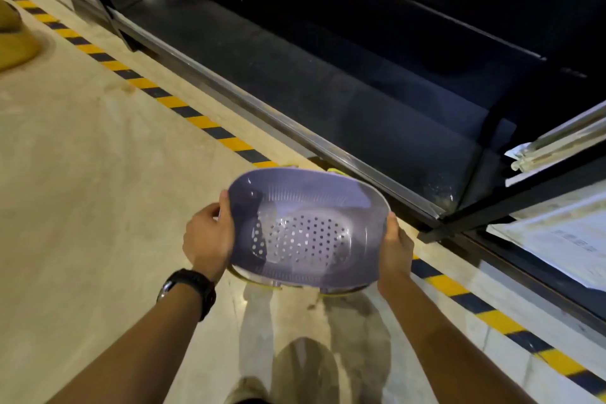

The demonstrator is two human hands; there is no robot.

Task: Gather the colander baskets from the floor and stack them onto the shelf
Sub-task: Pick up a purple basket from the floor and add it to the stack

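Note:
I hold a purple oval colander basket (305, 226) with a perforated bottom above the floor, in the lower middle of the view. Yellow-green rims of further baskets nested beneath it (259, 282) peek out at its near edge. My left hand (208, 239) grips the stack's left end, thumb over the rim. My right hand (396, 246) grips its right end. The dark low shelf (328, 82) runs diagonally just beyond the baskets, to the upper right.
A yellow-and-black hazard stripe (183, 108) runs along the pale floor beside the shelf's metal front edge (262, 115). A cardboard box (16, 39) sits at far left. White papers (564, 239) lie on a shelf section at right. My legs (305, 354) are below.

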